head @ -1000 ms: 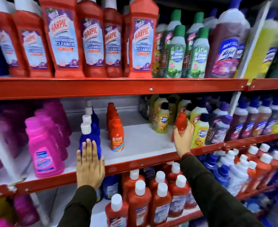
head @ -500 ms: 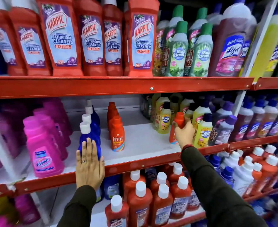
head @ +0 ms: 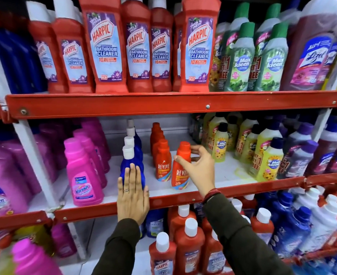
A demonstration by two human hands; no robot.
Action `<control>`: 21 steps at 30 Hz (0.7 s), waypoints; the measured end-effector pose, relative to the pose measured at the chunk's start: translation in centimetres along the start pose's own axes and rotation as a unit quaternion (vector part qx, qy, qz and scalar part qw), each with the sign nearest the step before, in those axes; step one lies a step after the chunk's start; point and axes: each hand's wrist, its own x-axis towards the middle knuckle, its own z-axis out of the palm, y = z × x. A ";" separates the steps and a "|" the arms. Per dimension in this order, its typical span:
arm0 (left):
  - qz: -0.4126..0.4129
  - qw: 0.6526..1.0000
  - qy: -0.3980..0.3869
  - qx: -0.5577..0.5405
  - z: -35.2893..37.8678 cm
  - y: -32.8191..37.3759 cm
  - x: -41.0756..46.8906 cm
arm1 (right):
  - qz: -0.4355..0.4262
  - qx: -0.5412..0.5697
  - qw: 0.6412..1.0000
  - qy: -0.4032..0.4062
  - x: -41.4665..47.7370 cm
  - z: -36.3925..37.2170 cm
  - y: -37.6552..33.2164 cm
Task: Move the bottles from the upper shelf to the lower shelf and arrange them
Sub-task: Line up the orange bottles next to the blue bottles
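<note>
My right hand [head: 198,167] grips a small orange Revive bottle [head: 180,169] around its neck, holding it slightly tilted on the white middle shelf [head: 221,173]. It stands just right of a row of matching orange Revive bottles [head: 163,159]. My left hand [head: 132,195] lies flat, fingers together, against the front blue bottle [head: 132,161] of a row with white caps, its palm over the red shelf rail [head: 96,210]. Large red Harpic bottles [head: 106,48] fill the upper shelf.
Pink Vanish bottles [head: 82,173] stand left of the blue row. Yellow Max Kleen bottles [head: 267,159] and purple ones [head: 300,155] crowd the middle shelf's right side. Green Max Kleen bottles [head: 241,58] sit on top. Red white-capped bottles [head: 189,243] fill the shelf below.
My right hand has carried the orange Revive bottle leftward, from beside the yellow bottles to next to the orange row. My left hand has stayed on the blue bottle.
</note>
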 end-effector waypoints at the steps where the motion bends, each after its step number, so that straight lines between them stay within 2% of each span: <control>1: 0.000 1.000 0.000 0.001 0.1 0.0 0.0 | 0.003 -0.003 1.000 -0.005 -0.4 0.6 -0.2; 9: 0.002 1.000 -0.001 -0.008 0.2 -0.1 0.0 | 0.007 -0.052 0.998 -0.042 -2.1 3.3 -1.0; 21: 0.004 1.000 -0.009 -0.005 0.1 -0.1 0.0 | -0.005 -0.061 0.997 -0.041 -2.3 3.7 -1.0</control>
